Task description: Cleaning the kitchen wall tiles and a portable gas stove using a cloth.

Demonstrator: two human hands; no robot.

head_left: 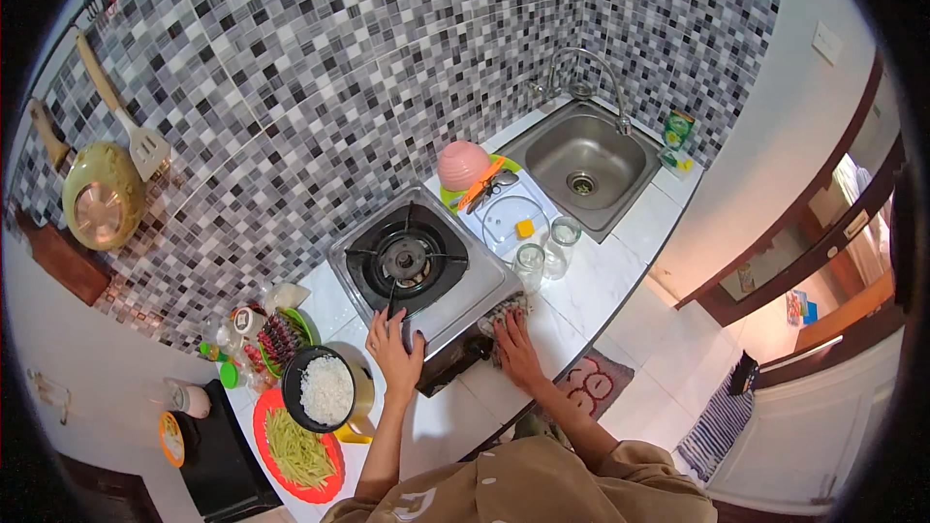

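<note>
A steel single-burner stove [455, 318] with a black burner stands on the white tiled counter. My left hand [395, 353] is at its front left corner, fingers over the top edge and thumb at the front side, gripping it. Below the stove's front edge shows a dark part [448, 366]; whether it is a panel or a gap I cannot tell. At the stove's front right corner, my right hand [517, 351] presses on a patterned cloth [507, 310], its fingers bent over it. Part of the cloth is hidden beneath that hand.
Left of the stove are a pot of rice [326, 389], a red plate [264, 415] of green strips, and a green basket [308, 327] among jars. Glass jars [529, 261], a white tray [533, 196] and a pink bowl [463, 166] stand toward the steel sink [635, 199].
</note>
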